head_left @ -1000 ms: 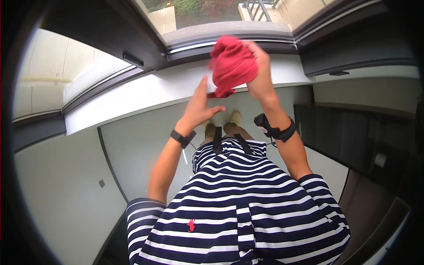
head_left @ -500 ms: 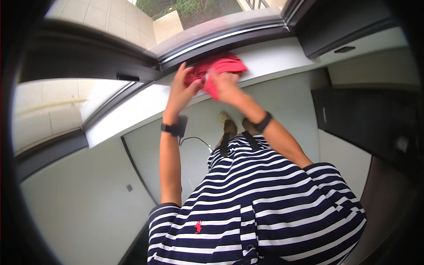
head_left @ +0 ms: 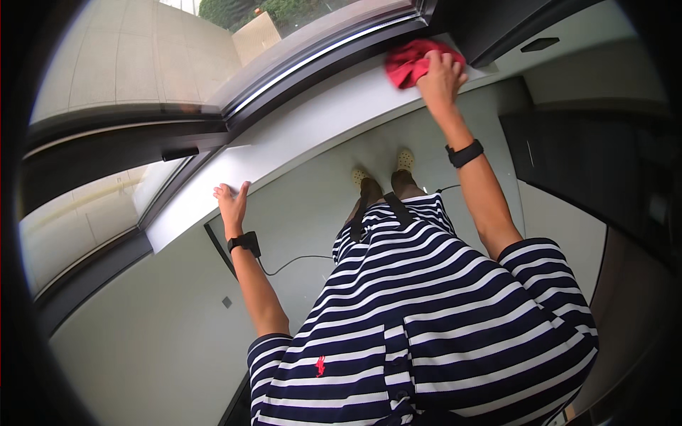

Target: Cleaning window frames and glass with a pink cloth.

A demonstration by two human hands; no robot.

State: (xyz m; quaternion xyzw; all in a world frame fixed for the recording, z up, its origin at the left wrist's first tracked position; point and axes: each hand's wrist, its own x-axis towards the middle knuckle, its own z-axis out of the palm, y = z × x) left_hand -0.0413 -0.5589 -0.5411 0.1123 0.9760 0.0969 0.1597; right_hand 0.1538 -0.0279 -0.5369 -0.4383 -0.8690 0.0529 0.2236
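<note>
A bunched red cloth [head_left: 408, 65] lies on the white windowsill [head_left: 323, 113], near the sill's right end by the dark frame. My right hand [head_left: 442, 79] presses down on it, fingers bent over the fabric. To the left, my left hand [head_left: 231, 204] rests at the front edge of the sill, fingers and thumb apart, with nothing in it. The cloth's underside is hidden.
Behind the sill runs a dark window frame [head_left: 320, 65] with a metal track. A dark sash with a handle [head_left: 180, 154] is at the left, another handle [head_left: 540, 45] at the right. A thin black cable [head_left: 295, 260] hangs from my left wristband.
My right hand has carried the red cloth rightward along the sill. My left hand has come off the cloth and moved left to the sill's front edge.
</note>
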